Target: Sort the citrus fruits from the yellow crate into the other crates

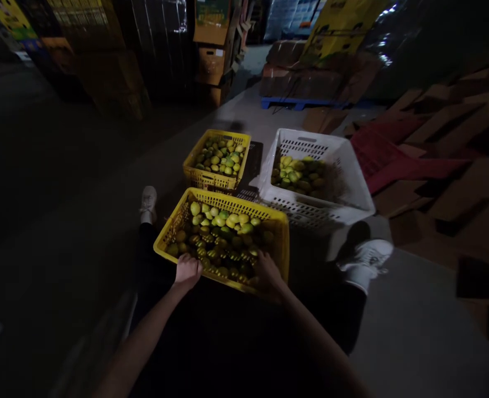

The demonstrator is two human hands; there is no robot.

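Note:
A yellow crate (286,243) of green and yellow citrus fruit (223,221) lies between my legs, its near half in shadow. My left hand (188,271) is closed over the crate's near rim, left of the middle. Inside the near right part of the crate, my right hand (268,269) reaches down to the fruit; its fingertips are dark, and whatever they hold cannot be made out. Beyond stands a smaller yellow crate (215,179) filled with similar fruit. To its right, a large white crate (322,207) has fruit mostly toward its left side.
My shoes (148,203) flank the near crate. Flattened cardboard boxes (455,193) and a red crate (383,157) are piled at the right. A blue pallet (298,103) with wrapped goods stands behind. Stacked cartons (211,63) rise at the back.

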